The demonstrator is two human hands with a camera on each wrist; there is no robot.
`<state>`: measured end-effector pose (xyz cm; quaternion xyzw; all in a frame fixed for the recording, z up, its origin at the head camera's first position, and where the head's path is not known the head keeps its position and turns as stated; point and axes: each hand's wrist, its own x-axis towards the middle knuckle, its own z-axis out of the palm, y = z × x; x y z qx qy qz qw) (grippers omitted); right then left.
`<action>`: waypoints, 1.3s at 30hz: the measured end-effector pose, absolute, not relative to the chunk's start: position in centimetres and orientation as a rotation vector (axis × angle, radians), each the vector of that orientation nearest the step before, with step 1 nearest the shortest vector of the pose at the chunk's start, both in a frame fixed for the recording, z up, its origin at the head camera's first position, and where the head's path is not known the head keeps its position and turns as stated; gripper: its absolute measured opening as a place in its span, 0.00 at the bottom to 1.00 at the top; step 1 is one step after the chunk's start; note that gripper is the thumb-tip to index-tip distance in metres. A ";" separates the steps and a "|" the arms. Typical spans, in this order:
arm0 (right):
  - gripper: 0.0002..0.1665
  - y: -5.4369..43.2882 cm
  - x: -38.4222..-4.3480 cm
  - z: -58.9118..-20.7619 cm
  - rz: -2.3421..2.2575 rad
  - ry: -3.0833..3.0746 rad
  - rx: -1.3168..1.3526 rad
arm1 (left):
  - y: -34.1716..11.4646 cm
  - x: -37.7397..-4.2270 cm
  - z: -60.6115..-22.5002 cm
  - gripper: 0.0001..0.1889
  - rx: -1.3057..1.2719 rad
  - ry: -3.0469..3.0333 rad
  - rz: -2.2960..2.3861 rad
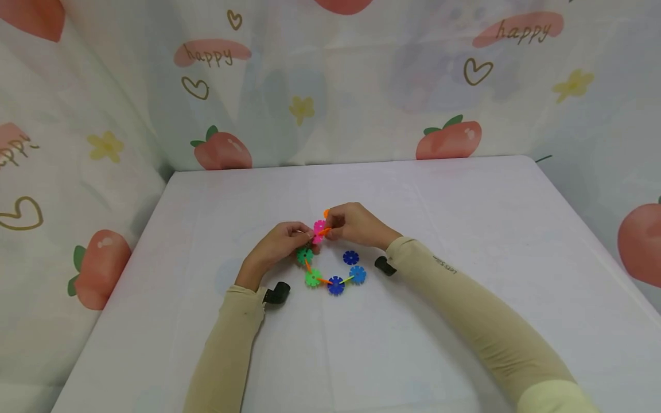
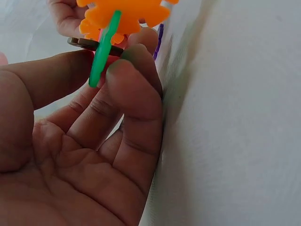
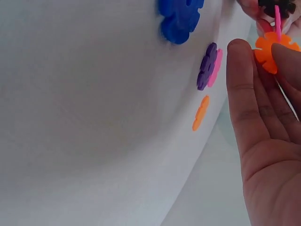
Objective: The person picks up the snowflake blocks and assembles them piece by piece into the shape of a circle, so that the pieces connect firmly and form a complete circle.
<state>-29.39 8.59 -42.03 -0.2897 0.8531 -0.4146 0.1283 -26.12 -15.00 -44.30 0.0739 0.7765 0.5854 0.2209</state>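
Inspecting the chain of notched discs [image 1: 336,285], we find it on the white table [image 1: 361,355], curving on the near side of both hands through green, light green, dark blue and light blue pieces. The left hand [image 1: 281,241] pinches the chain's far part between thumb and curled fingers, beside a pink disc [image 1: 318,236]; which piece bears the grip we cannot tell exactly. The right hand [image 1: 357,222] pinches an orange disc [image 3: 267,52] against the pink one. We note a second dark blue disc [image 1: 351,257] just beside the light blue piece. In the right wrist view, we record a purple disc [image 3: 206,67] on the table. Beige sleeves [image 1: 454,292] cover both forearms; a fruit-printed curtain [image 1: 351,74] stands behind.
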 end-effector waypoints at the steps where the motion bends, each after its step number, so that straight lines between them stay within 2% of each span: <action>1: 0.03 8.7 -29.4 -42.0 -1.198 2.479 -0.838 | -15.1 -26.2 -44.4 0.12 0.210 2.152 1.610; 9: 0.05 9.7 -29.6 -41.9 -1.185 2.507 -0.805 | -15.4 -26.3 -44.2 0.15 0.230 2.190 1.547; 16: 0.11 9.8 -30.6 -42.6 -1.138 2.528 -0.734 | -15.5 -26.2 -43.9 0.22 0.222 2.243 1.459; 22: 0.16 9.2 -31.1 -43.1 -0.963 2.542 -0.742 | -15.4 -26.0 -43.8 0.21 0.262 2.210 1.466; 30: 0.10 8.8 -31.3 -42.9 -0.802 2.574 -0.776 | -15.1 -26.0 -43.6 0.17 0.239 2.215 1.459; 39: 0.05 10.1 -31.6 -42.4 -1.050 2.524 -0.568 | -15.0 -25.9 -43.8 0.16 0.228 2.217 1.474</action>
